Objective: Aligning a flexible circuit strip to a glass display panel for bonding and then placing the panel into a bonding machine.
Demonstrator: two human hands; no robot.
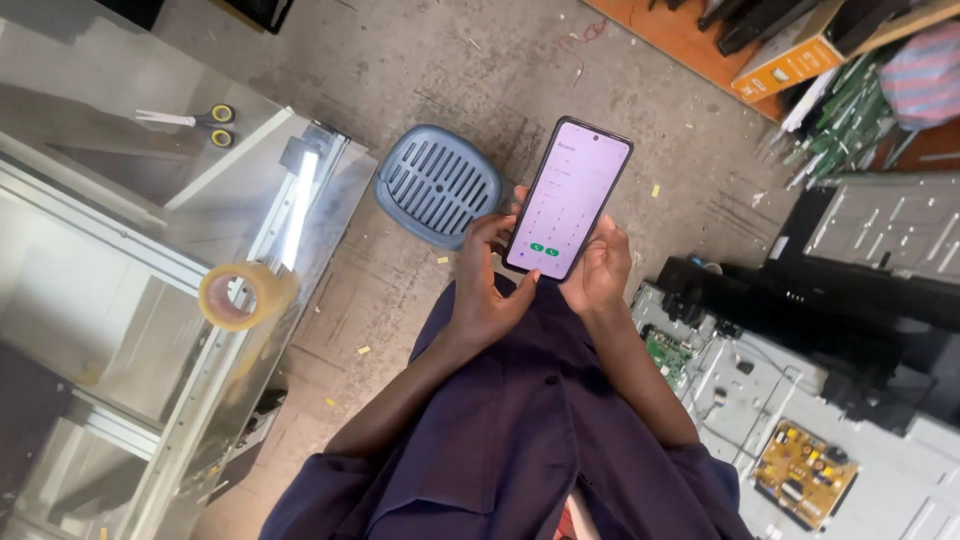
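Note:
A dark smartphone (567, 198) with a lit pale lilac screen showing a keypad is held up in front of me in both hands. My left hand (484, 282) cups its lower left edge, with the thumb resting near the bottom of the screen. My right hand (598, 271) wraps the lower right edge from behind. Both arms come out of dark purple sleeves.
A blue slatted plastic stool (437, 186) stands on the concrete floor just beyond the phone. To the left lies a reflective panel (120, 300) with a roll of tape (238, 296) and yellow-handled scissors (200, 120). At right are opened screen backs with circuit boards (806, 472).

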